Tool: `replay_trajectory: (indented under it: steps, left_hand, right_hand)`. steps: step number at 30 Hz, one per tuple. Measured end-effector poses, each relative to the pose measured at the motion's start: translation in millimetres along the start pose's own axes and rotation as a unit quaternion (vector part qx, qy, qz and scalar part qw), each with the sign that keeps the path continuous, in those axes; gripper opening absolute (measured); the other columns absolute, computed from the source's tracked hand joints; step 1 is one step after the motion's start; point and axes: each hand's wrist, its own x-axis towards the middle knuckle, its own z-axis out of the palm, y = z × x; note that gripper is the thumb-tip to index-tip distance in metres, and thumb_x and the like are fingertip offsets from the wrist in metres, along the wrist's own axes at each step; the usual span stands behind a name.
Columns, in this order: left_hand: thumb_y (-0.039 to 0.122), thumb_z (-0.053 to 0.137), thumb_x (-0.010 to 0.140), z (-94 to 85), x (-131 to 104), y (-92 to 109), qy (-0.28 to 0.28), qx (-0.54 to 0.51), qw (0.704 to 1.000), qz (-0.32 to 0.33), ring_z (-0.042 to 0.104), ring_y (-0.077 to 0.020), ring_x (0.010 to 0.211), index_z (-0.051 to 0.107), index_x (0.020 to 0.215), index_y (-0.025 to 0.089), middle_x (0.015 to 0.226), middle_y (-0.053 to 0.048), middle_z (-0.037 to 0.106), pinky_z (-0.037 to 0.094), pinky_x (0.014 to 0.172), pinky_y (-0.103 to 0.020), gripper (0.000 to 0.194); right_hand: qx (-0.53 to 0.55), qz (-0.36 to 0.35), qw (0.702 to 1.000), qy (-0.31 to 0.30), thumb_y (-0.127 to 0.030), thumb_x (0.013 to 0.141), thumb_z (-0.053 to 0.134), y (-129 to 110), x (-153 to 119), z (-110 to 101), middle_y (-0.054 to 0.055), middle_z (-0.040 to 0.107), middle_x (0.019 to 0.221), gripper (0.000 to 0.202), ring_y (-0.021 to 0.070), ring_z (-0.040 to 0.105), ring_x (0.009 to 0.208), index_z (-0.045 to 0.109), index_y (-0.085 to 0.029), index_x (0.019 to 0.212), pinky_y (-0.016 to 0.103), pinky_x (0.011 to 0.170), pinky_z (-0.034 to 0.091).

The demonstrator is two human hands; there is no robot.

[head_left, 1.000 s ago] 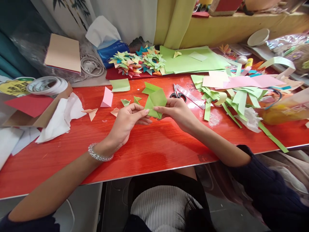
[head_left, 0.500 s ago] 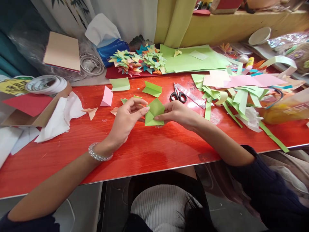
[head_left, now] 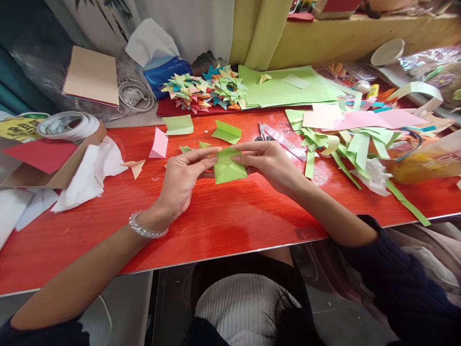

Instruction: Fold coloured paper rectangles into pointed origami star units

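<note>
Between my two hands, above the red table, is a small green sheet of paper with creases and folded corners. My left hand pinches its left edge between thumb and fingers. On the opposite side, my right hand grips the upper right part, its thumb lying on the paper's face. Just behind my hands lie a folded green paper and a pair of scissors, whose handles are partly covered by my right hand. A folded pink paper stands further left.
Green and pink paper strips heap up on the right. Behind are colourful folded-paper rings, large green sheets and a blue tissue pack. A cardboard box and crumpled tissue sit left.
My right hand has shifted from the green paper's lower right side to its upper right. The paper's top has tipped back or folded down, and my right hand now covers the scissors' handles more.
</note>
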Motion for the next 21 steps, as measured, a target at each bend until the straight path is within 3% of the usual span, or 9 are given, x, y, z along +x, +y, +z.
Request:
replay_trajectory:
  steps: [4,9,15,21]
  left_hand:
    - [0.018,0.069,0.075,0.9,0,-1,0.014,0.004,1.000,0.021,0.067,-0.0100,0.073,0.076,0.080,0.021,0.084,0.000,0.073,0.057,0.064,-0.020,0.009]
    - [0.018,0.068,0.077,1.6,-3,-4,0.018,0.022,0.997,0.067,0.067,-0.0100,0.075,0.076,0.080,0.024,0.081,0.002,0.073,0.057,0.066,-0.020,0.010]
    - [0.019,0.066,0.079,1.3,-4,-7,-0.001,0.073,0.994,0.085,0.065,-0.0120,0.077,0.076,0.081,0.031,0.082,0.003,0.070,0.058,0.071,-0.025,0.016]
    - [0.021,0.064,0.081,-4.9,-1,-11,-0.032,0.152,0.977,0.149,0.060,-0.0135,0.080,0.076,0.087,0.035,0.082,0.001,0.066,0.054,0.072,-0.026,0.019]
  right_hand:
    - [0.038,0.009,0.998,-0.039,-0.025,0.078,0.069,-1,-1,-1,0.001,0.072,0.084,0.023,0.0099,0.066,0.072,0.074,-0.020,0.100,0.022,0.069,0.054]
    - [0.043,0.042,0.997,-0.048,-0.043,0.080,0.067,-4,-1,0,0.004,0.072,0.079,0.034,0.0108,0.066,0.068,0.074,-0.016,0.099,0.022,0.066,0.055]
    - [0.003,0.053,0.998,-0.043,-0.033,0.073,0.075,-1,0,-2,0.005,0.073,0.079,0.024,0.0128,0.068,0.072,0.075,-0.014,0.089,0.023,0.070,0.056]
    - [0.011,0.092,0.989,-0.111,-0.041,0.081,0.068,-1,-2,-2,0.009,0.074,0.087,0.031,0.0159,0.070,0.081,0.075,-0.012,0.089,0.027,0.078,0.057]
